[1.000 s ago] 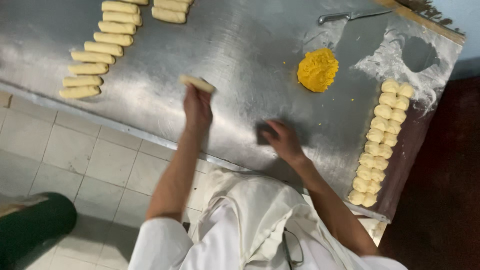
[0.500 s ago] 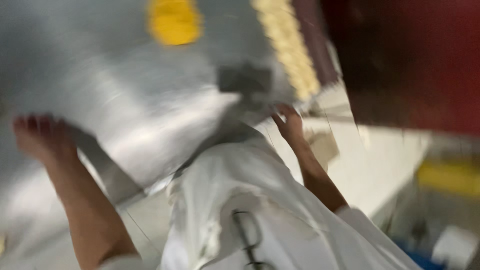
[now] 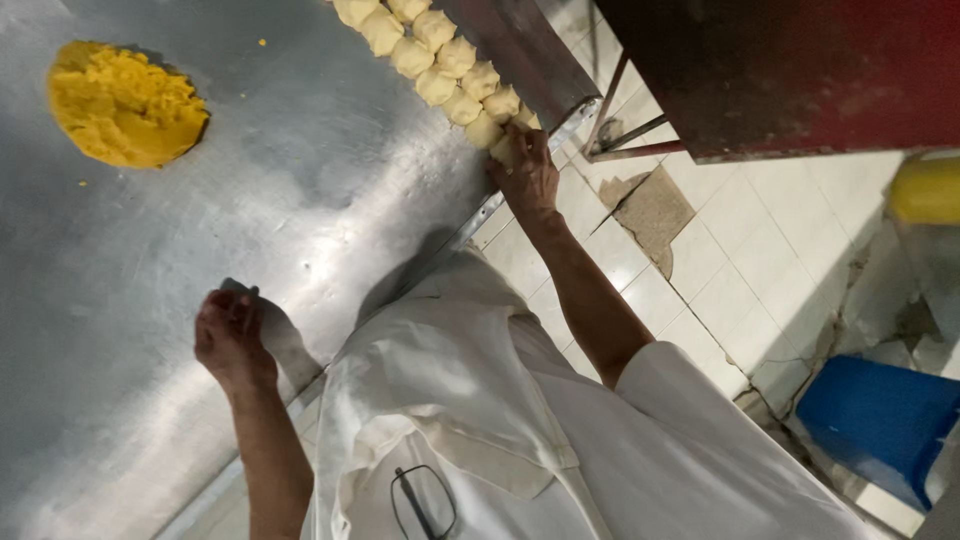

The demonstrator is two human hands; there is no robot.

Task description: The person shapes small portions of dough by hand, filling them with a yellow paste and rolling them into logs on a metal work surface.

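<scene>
Reaching right hand point(image 3: 527, 170) partly covering end dough piece point(image 3: 503, 148), grip unclear.

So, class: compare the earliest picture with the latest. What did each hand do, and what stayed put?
The right hand left the dark scraper and reached to the dough balls. The left hand let go of the dough stick and came back near the table edge. The yellow mound stayed.
</scene>
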